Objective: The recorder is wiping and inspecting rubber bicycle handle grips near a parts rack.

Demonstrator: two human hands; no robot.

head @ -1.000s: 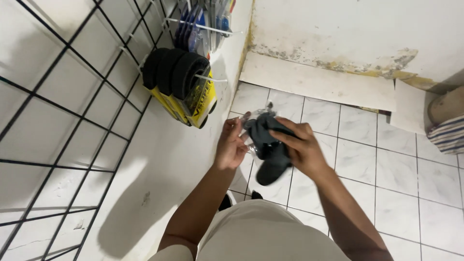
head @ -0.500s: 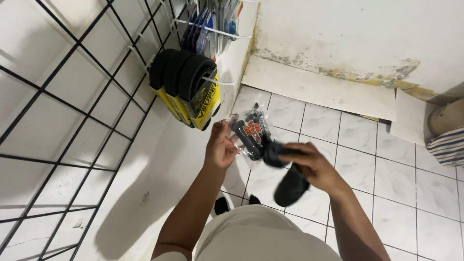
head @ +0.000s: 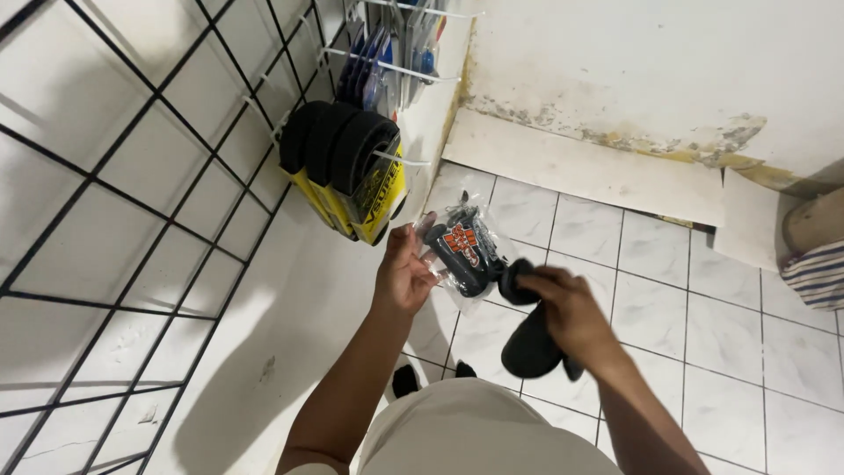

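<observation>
Black wire grid [head: 132, 202] on the left wall carries yellow-carded black grips [head: 347, 167]; left hand [head: 403, 274] pinches a clear packet of black grips [head: 464, 251] at chest height; right hand [head: 567, 312] fingers closed around a loose black grip [head: 530, 345] over white floor tiles [head: 747, 352].

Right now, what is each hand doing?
Left hand: holding a clear packet of black grips.
Right hand: closed on loose black rubber grips.
</observation>
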